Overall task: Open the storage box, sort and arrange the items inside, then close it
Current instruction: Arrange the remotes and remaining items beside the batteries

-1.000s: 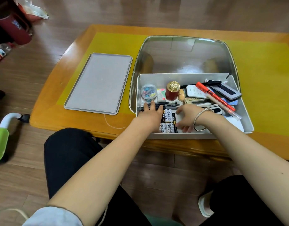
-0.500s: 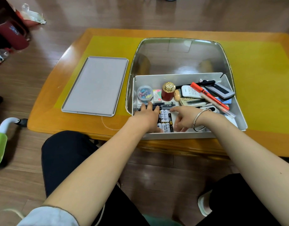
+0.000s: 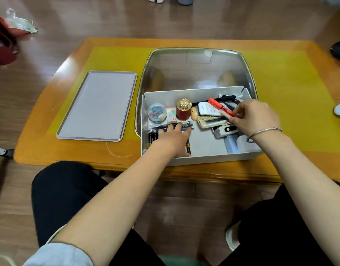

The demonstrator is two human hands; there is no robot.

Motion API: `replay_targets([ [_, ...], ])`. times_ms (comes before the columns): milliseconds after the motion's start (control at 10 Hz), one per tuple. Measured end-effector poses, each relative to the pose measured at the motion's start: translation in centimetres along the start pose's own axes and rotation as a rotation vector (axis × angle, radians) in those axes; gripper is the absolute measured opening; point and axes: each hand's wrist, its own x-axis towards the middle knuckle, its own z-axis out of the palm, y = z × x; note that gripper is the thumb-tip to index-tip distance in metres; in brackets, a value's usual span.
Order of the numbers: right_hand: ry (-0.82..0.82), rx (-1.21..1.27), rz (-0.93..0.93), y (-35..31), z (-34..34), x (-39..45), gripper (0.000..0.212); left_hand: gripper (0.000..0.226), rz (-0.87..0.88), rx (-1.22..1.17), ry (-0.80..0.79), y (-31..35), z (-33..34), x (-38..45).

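Two hands work inside one white storage box (image 3: 213, 159), which sits lidless at centre frame on the yellow-topped desk (image 3: 292, 89). We see one grey lid (image 3: 100, 104) lying flat on the desk to the left of the box, apart from it. Our left hand (image 3: 174, 140) lies palm down, fingers straight, over a row of batteries (image 3: 188, 148) in the lower left of the box; their count is hidden under the hand. Its fingertips reach two dark pens (image 3: 184, 126) lying crosswise. Our right hand (image 3: 255, 117), with one bracelet (image 3: 265, 131) at the wrist, pinches one red marker (image 3: 220, 107) at right centre. Along the far wall we count one round clear tub of coloured clips (image 3: 156, 113), one red jar with a gold cap (image 3: 183, 110), and two remote controls, one white (image 3: 208, 110), one beige (image 3: 210, 120). Further small items under the right hand are too jumbled to count.
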Motion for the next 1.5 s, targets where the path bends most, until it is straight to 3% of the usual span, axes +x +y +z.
replay_targets([
  [100, 0.033, -0.049, -0.013, 0.1, 1.0, -0.3, 0.018, 0.092, -0.016, -0.015, -0.007, -0.2, 0.1, -0.1],
  [300, 0.105, -0.126, -0.079, -0.3, 1.4, 0.7, 0.033, 0.092, -0.026, -0.025, -0.011, -0.3, 0.4, 0.0],
  [500, 0.088, -0.214, -0.135, -1.0, 2.0, 2.0, 0.022, 0.092, -0.026, -0.038, -0.016, -0.3, 0.6, 0.2],
  [800, 0.086, -0.108, -0.126, -0.8, 1.6, 3.2, 0.032, 0.091, -0.023, -0.057, -0.001, -0.6, 0.9, 0.4],
  [1000, 0.034, -0.206, -0.118, -1.0, 2.0, 3.5, 0.033, 0.091, -0.025, -0.069, 0.012, -0.7, 1.0, 0.3],
  [1200, 0.046, -0.155, -0.116, -1.7, 1.5, 3.7, 0.015, 0.091, -0.021, -0.077, 0.015, -0.8, 1.1, 0.4],
  [1300, 0.081, -0.140, -0.167, -1.8, 0.8, 3.3, 0.016, 0.092, -0.018, -0.084, 0.021, -0.8, 1.3, 0.5],
  [1500, 0.078, 0.171, -0.362, -3.1, -0.4, 2.3, 0.019, 0.092, -0.012, -0.082, 0.013, -0.8, 1.1, 0.4],
])
